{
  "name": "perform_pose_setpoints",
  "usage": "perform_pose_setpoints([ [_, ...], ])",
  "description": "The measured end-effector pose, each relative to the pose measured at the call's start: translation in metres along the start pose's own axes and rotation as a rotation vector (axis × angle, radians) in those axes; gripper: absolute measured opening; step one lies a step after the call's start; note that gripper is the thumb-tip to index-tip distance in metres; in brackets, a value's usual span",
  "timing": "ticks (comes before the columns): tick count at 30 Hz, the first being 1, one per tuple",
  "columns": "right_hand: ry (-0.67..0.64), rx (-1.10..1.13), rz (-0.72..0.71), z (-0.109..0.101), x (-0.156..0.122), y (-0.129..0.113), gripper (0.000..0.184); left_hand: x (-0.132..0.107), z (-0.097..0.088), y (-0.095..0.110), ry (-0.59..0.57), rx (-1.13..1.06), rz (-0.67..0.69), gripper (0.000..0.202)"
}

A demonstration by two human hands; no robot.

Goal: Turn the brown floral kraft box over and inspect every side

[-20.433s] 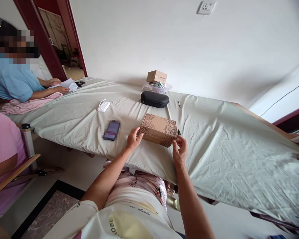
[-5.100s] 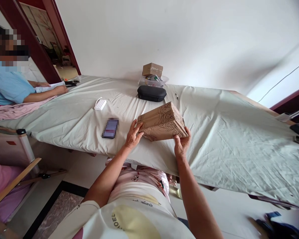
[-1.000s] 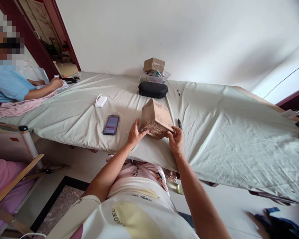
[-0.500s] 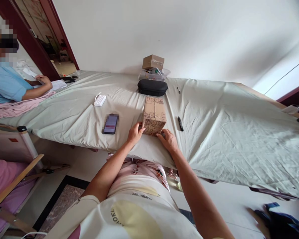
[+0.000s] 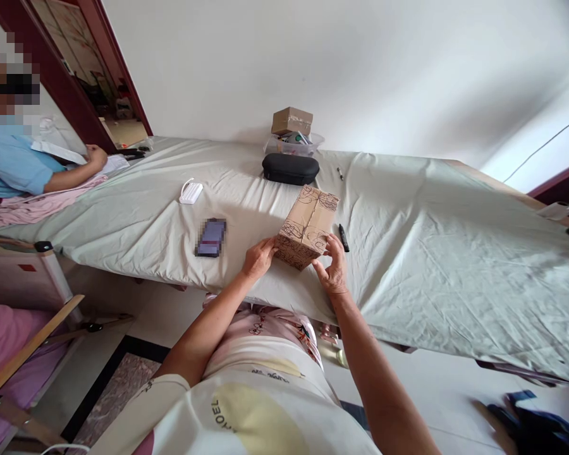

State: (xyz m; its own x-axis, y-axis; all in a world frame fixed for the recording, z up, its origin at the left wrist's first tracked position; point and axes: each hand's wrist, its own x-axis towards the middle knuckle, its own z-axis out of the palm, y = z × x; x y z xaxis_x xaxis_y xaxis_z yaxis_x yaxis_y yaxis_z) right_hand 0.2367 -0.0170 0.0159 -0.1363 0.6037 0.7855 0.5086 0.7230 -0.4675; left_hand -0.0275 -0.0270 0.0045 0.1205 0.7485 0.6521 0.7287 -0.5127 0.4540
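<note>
A brown cardboard box covered in black scribbled drawings rests near the front edge of the table, turned at an angle. My left hand grips its near left corner with curled fingers. My right hand holds its near right side, fingers bent against the cardboard. A black marker lies on the cloth just right of the box.
A phone and a small white case lie to the left. A black oval case sits behind the box, with a small box on a clear tub at the wall. Another person sits at the far left.
The box has been rotated on the table from end-on to a diagonal. My right hand has shifted from the near end to the right side. The other person's arm has moved.
</note>
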Motion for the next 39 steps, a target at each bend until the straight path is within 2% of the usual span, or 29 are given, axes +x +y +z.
perform_pose_setpoints([
  [3, 0.025, 0.037, 0.043, 0.001, -0.001, -0.002, 0.079, 0.000, 0.000, 0.000, 0.010, -0.004, 0.012, 0.040],
  [9, 0.072, 0.081, 0.105, 0.007, 0.000, -0.002, 0.072, -0.001, -0.001, 0.000, 0.021, -0.031, -0.001, 0.043],
  [17, 0.021, 0.019, 0.104, 0.001, 0.012, -0.015, 0.069, 0.000, -0.001, -0.003, 0.008, -0.057, -0.006, 0.041],
  [20, 0.037, -0.178, 0.066, -0.003, 0.025, -0.032, 0.067, 0.001, -0.001, -0.004, -0.007, -0.034, -0.038, 0.037],
  [22, 0.054, -0.343, 0.081, -0.001, 0.036, -0.050, 0.060, 0.001, -0.002, -0.004, -0.039, -0.002, -0.071, 0.037],
  [24, 0.015, -0.465, 0.068, 0.005, 0.048, -0.069, 0.050, 0.000, -0.004, -0.003, -0.080, 0.035, -0.103, 0.039],
  [26, -0.048, -0.523, 0.030, 0.014, 0.058, -0.086, 0.045, 0.001, -0.006, 0.000, -0.124, 0.070, -0.128, 0.041],
  [29, -0.069, -0.532, -0.001, 0.031, 0.070, -0.100, 0.040, 0.001, -0.009, 0.003, -0.179, 0.107, -0.159, 0.041],
  [33, -0.024, -0.498, 0.027, 0.042, 0.077, -0.097, 0.035, 0.003, -0.010, 0.005, -0.190, 0.117, -0.185, 0.040],
  [39, -0.015, -0.438, -0.050, 0.035, 0.074, -0.083, 0.029, 0.004, -0.011, 0.010, -0.177, 0.075, -0.206, 0.039],
])
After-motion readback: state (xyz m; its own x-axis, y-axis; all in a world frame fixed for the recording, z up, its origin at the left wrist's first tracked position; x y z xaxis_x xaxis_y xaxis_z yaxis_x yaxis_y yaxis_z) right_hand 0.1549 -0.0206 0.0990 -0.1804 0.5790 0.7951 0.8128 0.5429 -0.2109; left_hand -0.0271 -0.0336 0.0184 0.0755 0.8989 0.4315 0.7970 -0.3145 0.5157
